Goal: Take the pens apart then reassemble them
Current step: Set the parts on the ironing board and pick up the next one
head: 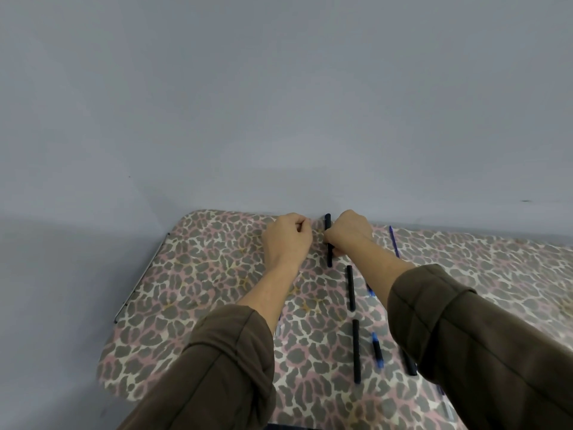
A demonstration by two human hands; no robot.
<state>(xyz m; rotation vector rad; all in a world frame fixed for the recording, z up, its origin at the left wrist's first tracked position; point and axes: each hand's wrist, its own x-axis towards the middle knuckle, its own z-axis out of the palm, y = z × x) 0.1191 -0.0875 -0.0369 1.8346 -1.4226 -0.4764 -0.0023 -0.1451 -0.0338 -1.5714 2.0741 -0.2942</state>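
Hands work side by side at the far edge of a table (217, 274) draped in pink-and-grey leopard-print cloth, close to a plain grey wall (279, 103). The right hand (348, 232) is curled round a slim black pen barrel (329, 257), fingers clamped on its middle so that both ends stick out, one toward the wall and one toward the person. The left hand (288, 235) sits just beside it, apart from the barrel, fingers folded in and thumb pressed against them; whether anything small is pinched there cannot be told. Both forearms come out of rolled brown sleeves (223, 361). Nearer the person, a second black pen barrel (351, 288) and a third black pen barrel (356, 350) lie in a line on the cloth, one behind the other with a gap between. Just right of the third lies a short black-and-blue pen piece (376, 350), and another dark pen piece (410, 366) is partly hidden under the right sleeve. A thin blue ink refill (393, 242) lies beyond the right forearm
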